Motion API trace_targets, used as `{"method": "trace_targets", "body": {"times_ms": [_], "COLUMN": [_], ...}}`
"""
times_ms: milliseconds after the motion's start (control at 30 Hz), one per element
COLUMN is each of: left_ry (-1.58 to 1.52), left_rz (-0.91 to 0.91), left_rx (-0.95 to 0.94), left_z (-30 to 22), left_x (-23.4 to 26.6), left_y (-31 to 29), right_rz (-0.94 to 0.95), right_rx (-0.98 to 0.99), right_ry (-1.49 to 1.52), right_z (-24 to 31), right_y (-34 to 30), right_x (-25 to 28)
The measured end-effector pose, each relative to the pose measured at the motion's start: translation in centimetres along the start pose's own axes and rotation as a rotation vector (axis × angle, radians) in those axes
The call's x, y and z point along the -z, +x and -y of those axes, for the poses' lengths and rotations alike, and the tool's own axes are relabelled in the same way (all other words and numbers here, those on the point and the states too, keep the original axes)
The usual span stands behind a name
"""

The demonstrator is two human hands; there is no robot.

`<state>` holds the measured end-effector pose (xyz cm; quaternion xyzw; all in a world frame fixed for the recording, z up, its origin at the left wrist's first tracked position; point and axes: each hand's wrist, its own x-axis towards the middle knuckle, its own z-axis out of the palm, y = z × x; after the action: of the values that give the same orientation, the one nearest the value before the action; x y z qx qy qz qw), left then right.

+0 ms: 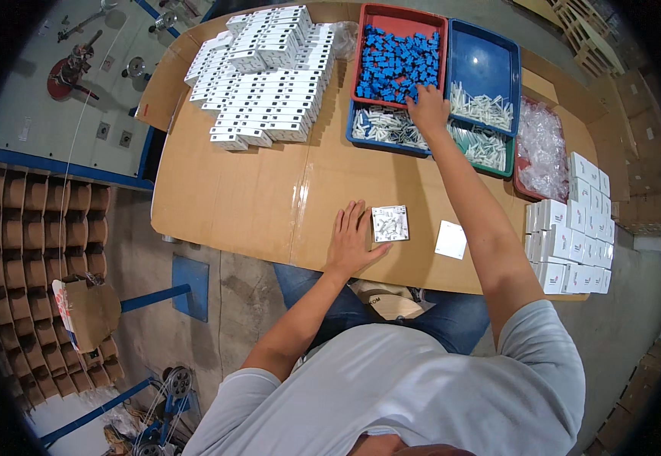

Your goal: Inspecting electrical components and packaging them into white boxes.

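My left hand (349, 242) lies flat on the cardboard-covered table (231, 205), fingers spread, beside a small square white box (389, 223). Small white pieces show inside that box. My right arm stretches forward, and my right hand (429, 110) is at the front right corner of a red tray (444, 57) that holds many small blue plastic pieces (399, 61). Its fingers are bent down at the edge of the blue pieces; what they pinch, if anything, is hidden. A flat white square (450, 239) lies to the right of the box.
Stacked white boxes (269, 99) fill the far left; more white boxes (577, 243) stand at the right. Blue trays (486, 57) and a green tray (509, 156) hold white plugs (391, 125). Clear plastic bags (541, 144) fill another red tray. Cardboard walls (164, 99) edge the table.
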<state>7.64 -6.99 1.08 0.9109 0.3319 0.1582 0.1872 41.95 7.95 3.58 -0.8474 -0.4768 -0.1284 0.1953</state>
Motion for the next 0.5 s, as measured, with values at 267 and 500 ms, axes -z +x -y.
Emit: {"method": "trace_targets", "body": {"times_ms": [267,500], "left_ry": [-0.021,-0.004], "left_rz": [-0.038,0.022], "left_rx": [-0.011,0.006], "left_z": [-0.2,-0.2], "left_x": [-0.1,-0.2], "left_y": [0.5,0.4], "right_rz": [-0.152,0.144], "right_rx": [-0.011,-0.506], "right_ry": [0.158,1.813], "right_z": [-0.5,-0.9], "right_y": [0.0,-7.1], "right_x": [1.9,8.3]}}
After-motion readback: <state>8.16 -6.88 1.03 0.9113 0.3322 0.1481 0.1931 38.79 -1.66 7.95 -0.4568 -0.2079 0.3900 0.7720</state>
